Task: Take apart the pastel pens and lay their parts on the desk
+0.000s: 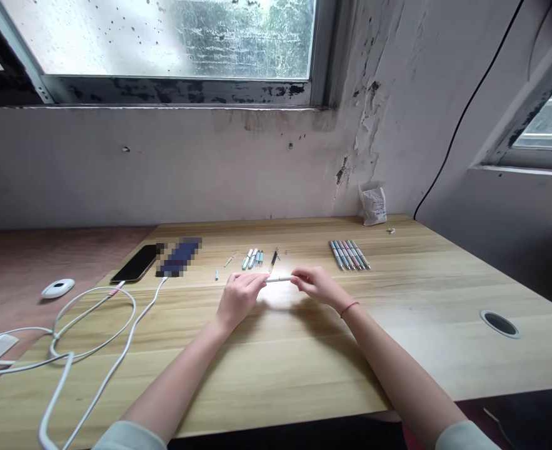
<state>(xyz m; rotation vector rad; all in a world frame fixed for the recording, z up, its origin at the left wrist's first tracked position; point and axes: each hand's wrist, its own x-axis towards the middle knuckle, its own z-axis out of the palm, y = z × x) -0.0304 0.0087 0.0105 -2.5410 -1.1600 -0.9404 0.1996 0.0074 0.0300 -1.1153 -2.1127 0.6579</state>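
Note:
My left hand [242,294] and my right hand [317,284] each pinch one end of a slim white pen [279,279], held level just over the table. Both sets of fingers are closed, and the fingertips partly hide the pen's ends. Behind the pen lies a dark refill with an orange part [274,259]. To its left are several short pen barrel pieces [253,259] in white, green and blue. Nearer my left hand sit a small blue-grey piece [216,275] and a thin pen part [229,260]. A neat row of several pens [349,255] lies beyond my right hand.
Two phones lie at the left, a black phone [137,263] and a blurred dark blue phone [179,257], with white charging cables [130,337] looping forward. A white packet [374,205] stands against the wall. At the right is a round cable hole [499,324] in the wooden table [426,350].

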